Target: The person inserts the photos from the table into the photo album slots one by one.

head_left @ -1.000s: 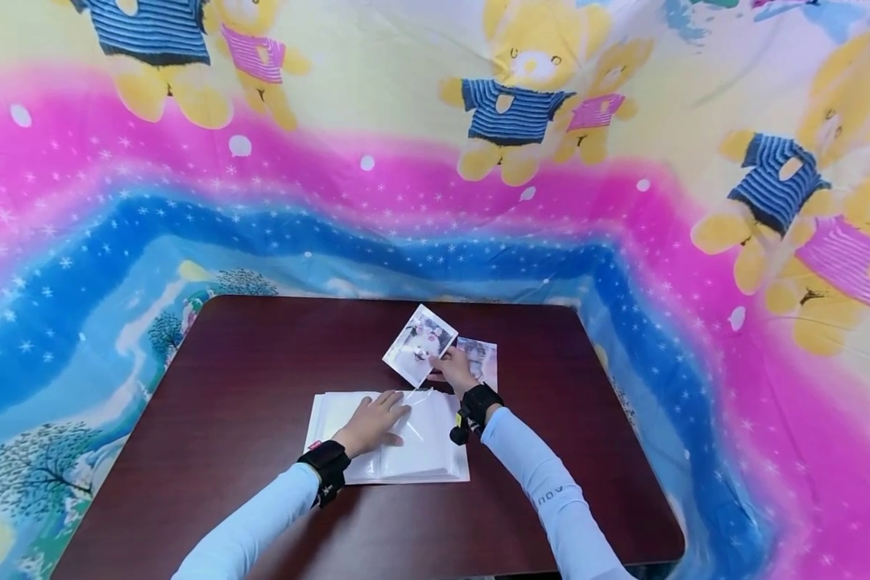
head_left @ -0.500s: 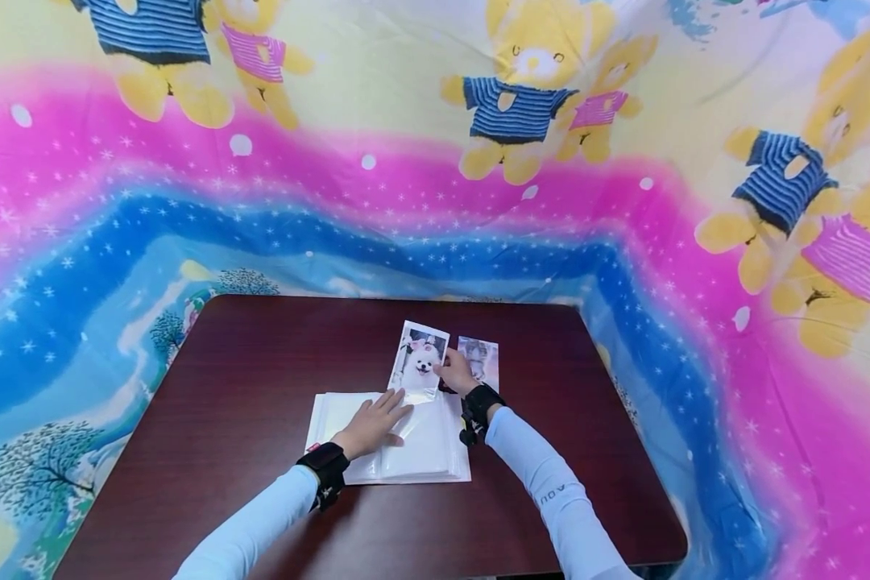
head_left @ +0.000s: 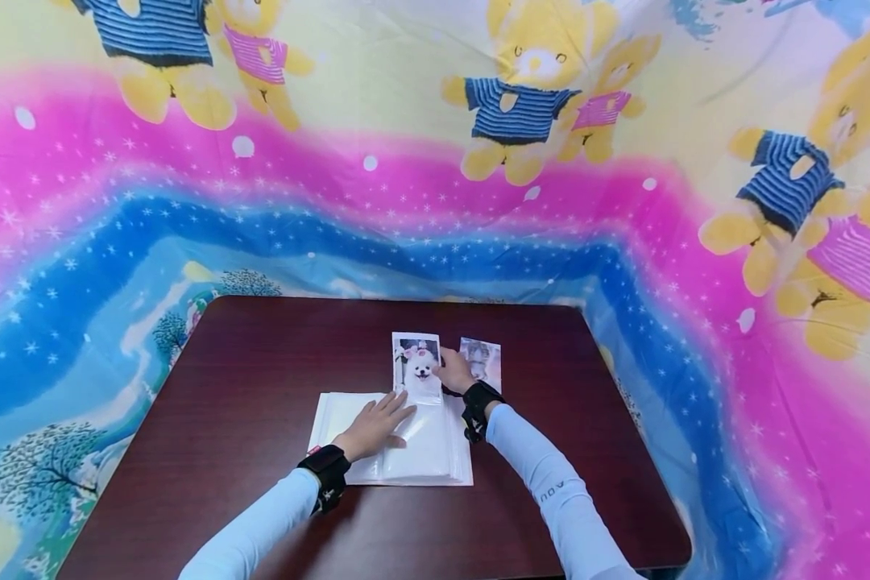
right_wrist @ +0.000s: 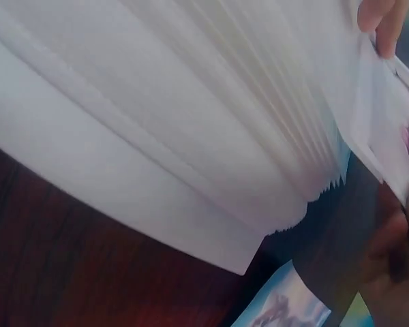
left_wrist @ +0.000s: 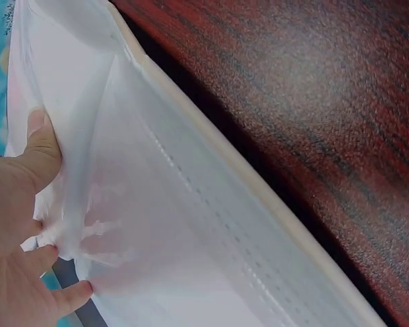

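Observation:
An open photo album with white pages and clear sleeves lies on the table. My left hand rests on it with fingers spread; in the left wrist view the thumb and fingertips touch the sleeve near its edge. Between thumb and fingers, my right hand pinches the right edge of a photo of a white fluffy dog. The photo stands upright at the album's far edge, its lower end at the sleeve's edge. In the right wrist view the photo meets the page; whether it is inside the sleeve I cannot tell.
A second photo lies on the table just right of my right hand, partly hidden by it. The dark brown table extends around the album. A printed curtain with bears hangs behind and beside it.
My right hand has turned the dog photo from slanted to straight and brought it down toward the album's far edge. The left hand has stayed on the page.

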{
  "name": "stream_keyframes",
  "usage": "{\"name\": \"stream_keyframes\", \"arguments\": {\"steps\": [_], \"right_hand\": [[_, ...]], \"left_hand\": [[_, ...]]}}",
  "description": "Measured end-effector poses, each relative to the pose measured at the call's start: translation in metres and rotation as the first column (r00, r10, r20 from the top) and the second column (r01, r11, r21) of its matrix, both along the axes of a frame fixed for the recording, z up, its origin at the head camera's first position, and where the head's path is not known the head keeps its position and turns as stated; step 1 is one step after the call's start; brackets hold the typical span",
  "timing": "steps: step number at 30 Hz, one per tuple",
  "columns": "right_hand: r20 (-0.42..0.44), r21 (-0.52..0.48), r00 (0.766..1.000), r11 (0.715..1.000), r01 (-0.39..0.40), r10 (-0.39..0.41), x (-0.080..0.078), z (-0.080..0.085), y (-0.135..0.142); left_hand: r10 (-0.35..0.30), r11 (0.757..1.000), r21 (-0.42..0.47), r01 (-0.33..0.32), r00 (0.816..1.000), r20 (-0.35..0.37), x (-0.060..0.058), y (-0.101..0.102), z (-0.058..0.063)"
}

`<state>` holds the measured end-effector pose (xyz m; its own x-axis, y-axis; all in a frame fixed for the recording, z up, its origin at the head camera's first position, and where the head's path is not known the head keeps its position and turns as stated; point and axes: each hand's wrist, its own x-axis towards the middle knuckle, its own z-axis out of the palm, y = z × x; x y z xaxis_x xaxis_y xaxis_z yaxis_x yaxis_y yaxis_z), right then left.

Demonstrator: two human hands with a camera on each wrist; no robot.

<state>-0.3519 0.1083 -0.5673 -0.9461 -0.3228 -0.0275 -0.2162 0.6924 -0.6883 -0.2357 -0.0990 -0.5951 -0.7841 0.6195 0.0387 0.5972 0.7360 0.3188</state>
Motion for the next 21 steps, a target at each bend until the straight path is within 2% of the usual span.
{"name": "stream_keyframes", "arguments": {"steps": [3, 6, 9, 10, 11, 12, 13, 14, 15, 16, 17, 18, 19, 20, 21], "right_hand": [[0.059, -0.068, 0.997, 0.996, -0.051, 0.055, 0.001, -0.001, 0.002], [0.169, -0.246, 0.984, 0.969, -0.017, 0.060, -0.001, -0.003, 0.004], [0.232, -0.405, 0.972, 0.912, 0.059, 0.040, -0.002, -0.003, 0.002], [0.226, -0.439, 0.973, 0.897, 0.059, 0.047, -0.011, -0.015, 0.004], [0.178, -0.481, 0.981, 0.877, 0.017, 0.079, -0.017, -0.021, 0.006], [0.155, -0.486, 0.984, 0.874, 0.004, 0.082, -0.017, -0.020, 0.006], [0.141, -0.485, 0.987, 0.875, -0.004, 0.082, -0.018, -0.018, 0.006], [0.084, -0.486, 0.991, 0.872, -0.050, 0.103, -0.026, -0.030, 0.008], [0.028, -0.491, 0.990, 0.864, -0.106, 0.138, -0.044, -0.053, 0.013], [0.012, -0.478, 0.990, 0.870, -0.120, 0.144, -0.045, -0.052, 0.013], [0.004, -0.473, 0.989, 0.872, -0.125, 0.145, -0.039, -0.042, 0.010], [0.024, -0.442, 0.992, 0.891, -0.099, 0.122, -0.037, -0.039, 0.008], [-0.008, -0.420, 0.990, 0.898, -0.129, 0.138, -0.037, -0.042, 0.009], [-0.056, -0.411, 0.983, 0.893, -0.181, 0.174, -0.047, -0.060, 0.012], [-0.034, -0.410, 0.982, 0.894, -0.182, 0.184, -0.045, -0.059, 0.011]], "left_hand": [[-0.004, 1.000, -0.008, 0.004, 0.999, -0.038, 0.001, 0.000, 0.000], [-0.025, 1.000, -0.010, 0.024, 0.990, -0.136, 0.006, 0.002, 0.001], [-0.064, 0.998, -0.027, 0.058, 0.958, -0.278, 0.015, 0.003, 0.001], [-0.077, 0.997, -0.032, 0.070, 0.945, -0.318, 0.019, 0.004, 0.001], [-0.088, 0.996, -0.034, 0.081, 0.933, -0.348, 0.023, 0.005, 0.001], [-0.099, 0.995, -0.037, 0.092, 0.924, -0.370, 0.027, 0.006, 0.000], [-0.108, 0.994, -0.036, 0.102, 0.919, -0.378, 0.032, 0.006, 0.000], [-0.115, 0.993, -0.030, 0.112, 0.921, -0.372, 0.036, 0.007, 0.000], [-0.120, 0.993, -0.023, 0.119, 0.927, -0.355, 0.041, 0.007, 0.000], [-0.122, 0.992, -0.015, 0.124, 0.935, -0.334, 0.045, 0.007, -0.001], [-0.123, 0.992, -0.001, 0.130, 0.942, -0.312, 0.048, 0.006, -0.001], [-0.126, 0.991, 0.009, 0.134, 0.948, -0.292, 0.051, 0.005, -0.001], [-0.128, 0.989, 0.031, 0.142, 0.955, -0.269, 0.053, 0.004, -0.001], [-0.131, 0.988, 0.050, 0.149, 0.958, -0.254, 0.055, 0.003, -0.002], [-0.136, 0.986, 0.066, 0.156, 0.959, -0.248, 0.057, 0.001, -0.003]]}}
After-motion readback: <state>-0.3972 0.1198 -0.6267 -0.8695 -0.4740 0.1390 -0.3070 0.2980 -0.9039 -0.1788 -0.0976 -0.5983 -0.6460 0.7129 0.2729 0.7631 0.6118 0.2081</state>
